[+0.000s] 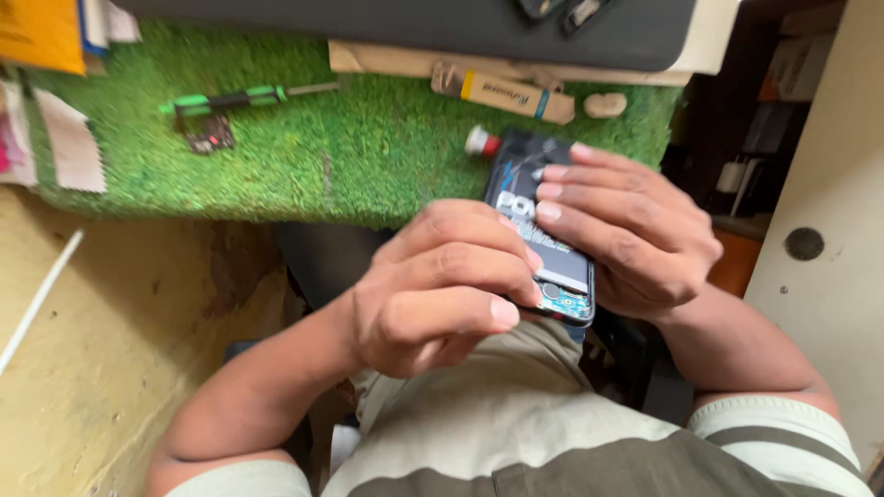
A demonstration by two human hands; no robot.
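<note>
The green artificial-grass mat (368, 156) covers my bench from the left edge across to the dark gap on the right, and its near edge runs just beyond my knuckles; most of its middle lies bare, so there is open room there, while its far side is closed off by a dark grey flat panel (414, 28) and a strip of brown cardboard (387, 61) under it. To my left the yellowish worn wall surface (110, 322) drops below the mat, and to my right a pale cabinet side (829, 230) stands close to my forearm, leaving little room on that side. My right hand (635, 230) is wrapped around the far and right edges of the opened dark smartphone with its back removed and battery and circuit board showing (552, 248), fingers laid flat across its top, gripping it above my lap, just off the mat's near edge. My left hand (442, 285) is curled narrow, fingers bent in and thumb pressed forward, touching the phone's left edge near its lower end. On the mat, well apart from my hands, lie a green-and-black handled screwdriver (239, 97), a tan oblong tube with a yellow band (511, 94) and a small red-and-white cap (481, 142) just beside the phone's far end.
</note>
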